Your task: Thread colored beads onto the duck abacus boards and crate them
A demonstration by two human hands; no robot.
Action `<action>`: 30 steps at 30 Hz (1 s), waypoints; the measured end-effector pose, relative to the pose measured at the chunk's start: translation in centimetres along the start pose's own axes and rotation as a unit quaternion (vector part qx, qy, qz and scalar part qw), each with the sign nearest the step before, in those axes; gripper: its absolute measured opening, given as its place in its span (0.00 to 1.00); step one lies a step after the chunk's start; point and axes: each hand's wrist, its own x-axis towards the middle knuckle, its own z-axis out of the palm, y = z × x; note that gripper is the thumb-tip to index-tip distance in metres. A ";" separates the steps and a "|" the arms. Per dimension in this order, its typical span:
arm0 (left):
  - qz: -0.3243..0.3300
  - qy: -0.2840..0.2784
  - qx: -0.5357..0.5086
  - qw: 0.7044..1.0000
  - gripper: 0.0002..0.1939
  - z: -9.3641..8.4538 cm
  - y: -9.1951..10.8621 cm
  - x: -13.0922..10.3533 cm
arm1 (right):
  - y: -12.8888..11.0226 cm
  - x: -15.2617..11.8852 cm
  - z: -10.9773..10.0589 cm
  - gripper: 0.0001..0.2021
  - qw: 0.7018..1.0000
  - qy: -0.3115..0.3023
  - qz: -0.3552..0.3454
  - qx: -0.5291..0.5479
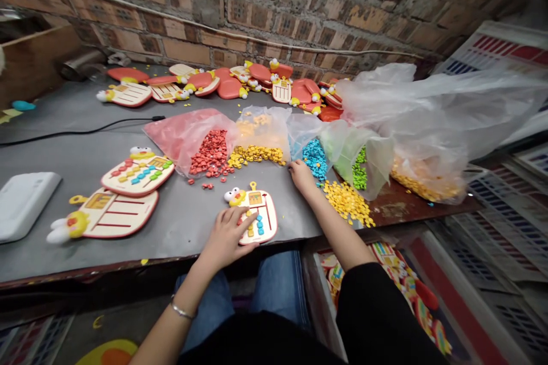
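Cream board point(270, 227), near centre, seems steadied by the left hand point(223, 238), fingers spread; the right hand point(303, 179), fingers bunched, pinch unclear, reaches between yellow beads point(257, 154) and blue beads point(315, 158), perhaps colour-sorted for easy picking.

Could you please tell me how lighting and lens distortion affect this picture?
In the head view, soft light leaves the toy board under the left hand readable; the large clear plastic bag looks milky with pale sheen; the slotted crate at upper right looks stretched and soft; the floor at lower left is dim.
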 end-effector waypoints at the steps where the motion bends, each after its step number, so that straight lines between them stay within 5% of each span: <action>1: -0.001 -0.002 -0.001 1.000 0.31 0.0 0.0 0.0 | -0.2 0.1 0.1 0.10 1.000 0.001 -0.006 0.004; 5: -0.005 -0.005 -0.009 1.000 0.33 0.0 0.1 0.0 | -2.7 -2.3 0.0 0.08 0.988 0.044 -0.056 0.139; 8: -0.005 -0.005 -0.012 1.000 0.33 -0.1 0.1 0.0 | -5.5 -5.5 0.1 0.07 0.966 0.020 -0.120 0.229; 12: -0.002 -0.006 -0.005 1.000 0.31 -0.2 0.2 0.0 | -8.0 -7.7 0.7 0.06 0.964 -0.024 -0.193 0.184; 23: -0.004 -0.002 0.000 1.000 0.31 -0.2 0.3 0.0 | -7.7 -7.9 0.2 0.08 0.961 -0.055 -0.247 0.115; 27: -0.005 0.000 -0.003 1.000 0.33 -0.2 0.3 0.1 | -7.6 -8.4 -0.4 0.07 0.939 -0.110 -0.290 0.152; 30: -0.005 0.002 -0.005 1.000 0.34 -0.1 0.3 0.1 | -8.2 -8.8 0.0 0.07 0.937 -0.095 -0.280 0.188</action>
